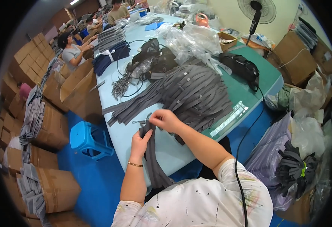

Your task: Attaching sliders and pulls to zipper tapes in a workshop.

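Note:
My left hand (138, 145) is closed around a few long dark grey fabric strips (156, 166), which look like zipper tapes and hang over the near table edge toward my lap. Just above it, my right hand (166, 120) pinches at the strips' upper end; what lies between its fingertips is too small to make out. A thin dark cord loop (138, 122) sticks out to the left of the fingertips. Beyond my hands spreads a large pile of similar grey strips (196, 90), dotted with small pale spots.
A heap of small metal-looking pieces (120, 86) lies near black bags (150, 56) and clear plastic (192, 41). A black pouch (241, 68) rests on the table's green part (266, 73). A blue stool (84, 136) and cartons (58, 187) stand left. Co-workers (73, 51) sit along the far left.

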`<act>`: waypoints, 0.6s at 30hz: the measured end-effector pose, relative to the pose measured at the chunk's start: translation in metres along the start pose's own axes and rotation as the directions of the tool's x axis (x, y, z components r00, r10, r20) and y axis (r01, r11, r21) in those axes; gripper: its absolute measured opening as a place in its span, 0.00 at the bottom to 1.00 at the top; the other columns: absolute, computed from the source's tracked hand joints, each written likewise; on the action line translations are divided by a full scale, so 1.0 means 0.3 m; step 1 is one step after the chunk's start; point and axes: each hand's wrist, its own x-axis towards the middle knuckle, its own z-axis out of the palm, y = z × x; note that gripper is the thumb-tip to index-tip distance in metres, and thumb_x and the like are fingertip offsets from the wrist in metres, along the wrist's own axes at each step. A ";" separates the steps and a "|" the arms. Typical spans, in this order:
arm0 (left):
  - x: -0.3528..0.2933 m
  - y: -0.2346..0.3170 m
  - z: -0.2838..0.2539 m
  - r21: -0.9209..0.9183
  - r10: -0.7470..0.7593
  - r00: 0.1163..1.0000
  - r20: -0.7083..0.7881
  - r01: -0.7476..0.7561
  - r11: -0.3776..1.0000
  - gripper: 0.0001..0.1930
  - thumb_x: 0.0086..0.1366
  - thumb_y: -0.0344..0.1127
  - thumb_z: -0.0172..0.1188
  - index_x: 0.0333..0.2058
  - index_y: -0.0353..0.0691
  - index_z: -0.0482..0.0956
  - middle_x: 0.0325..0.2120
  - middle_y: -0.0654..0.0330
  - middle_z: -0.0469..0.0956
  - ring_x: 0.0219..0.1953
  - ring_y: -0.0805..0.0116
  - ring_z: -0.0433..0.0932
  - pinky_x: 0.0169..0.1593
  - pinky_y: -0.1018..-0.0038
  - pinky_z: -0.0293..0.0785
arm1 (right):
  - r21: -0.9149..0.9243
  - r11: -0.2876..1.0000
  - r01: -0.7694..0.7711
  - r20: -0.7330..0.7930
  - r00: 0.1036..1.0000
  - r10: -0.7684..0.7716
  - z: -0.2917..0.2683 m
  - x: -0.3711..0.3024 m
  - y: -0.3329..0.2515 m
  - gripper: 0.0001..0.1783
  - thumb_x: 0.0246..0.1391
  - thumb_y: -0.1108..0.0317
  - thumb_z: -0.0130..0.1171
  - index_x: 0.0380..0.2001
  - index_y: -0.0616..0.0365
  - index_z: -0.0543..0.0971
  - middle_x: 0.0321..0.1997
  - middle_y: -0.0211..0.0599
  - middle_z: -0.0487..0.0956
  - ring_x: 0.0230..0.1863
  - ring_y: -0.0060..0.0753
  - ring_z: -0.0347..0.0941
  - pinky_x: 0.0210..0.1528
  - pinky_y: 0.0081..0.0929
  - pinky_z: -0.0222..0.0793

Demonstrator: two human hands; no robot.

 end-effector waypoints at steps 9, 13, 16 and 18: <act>-0.004 0.011 0.055 0.025 0.048 0.997 0.065 -0.050 0.998 0.14 0.61 0.36 0.56 0.42 0.33 0.73 0.30 0.62 0.77 0.30 0.78 0.72 0.31 0.82 0.68 | -0.125 0.975 0.183 -0.641 0.736 -0.220 -0.417 0.108 -0.112 0.10 0.51 0.66 0.58 0.29 0.64 0.78 0.24 0.28 0.76 0.27 0.18 0.69 0.30 0.18 0.65; 0.039 0.004 0.014 -0.233 -0.064 0.997 0.035 0.070 0.970 0.17 0.66 0.38 0.48 0.49 0.35 0.68 0.33 0.59 0.76 0.33 0.74 0.72 0.29 0.81 0.66 | -0.519 0.855 -0.008 -0.752 0.478 -0.453 -0.658 0.150 -0.080 0.15 0.51 0.64 0.57 0.39 0.64 0.76 0.35 0.39 0.77 0.33 0.28 0.72 0.37 0.26 0.67; 0.033 0.013 0.006 -0.334 -0.094 0.981 0.171 0.148 0.931 0.16 0.65 0.36 0.45 0.45 0.31 0.71 0.34 0.56 0.76 0.33 0.71 0.72 0.30 0.80 0.66 | -0.532 0.844 0.066 -0.631 0.634 -0.447 -0.493 0.107 -0.180 0.14 0.52 0.65 0.57 0.41 0.60 0.76 0.38 0.38 0.75 0.36 0.30 0.72 0.38 0.25 0.68; 0.034 0.011 0.001 -0.369 -0.109 0.968 0.224 0.188 0.910 0.15 0.64 0.34 0.44 0.44 0.30 0.72 0.34 0.54 0.76 0.33 0.69 0.73 0.31 0.79 0.67 | -0.183 0.969 0.168 -0.404 0.886 -0.230 -0.327 0.066 -0.162 0.11 0.51 0.70 0.57 0.40 0.58 0.77 0.36 0.36 0.76 0.35 0.26 0.72 0.37 0.20 0.68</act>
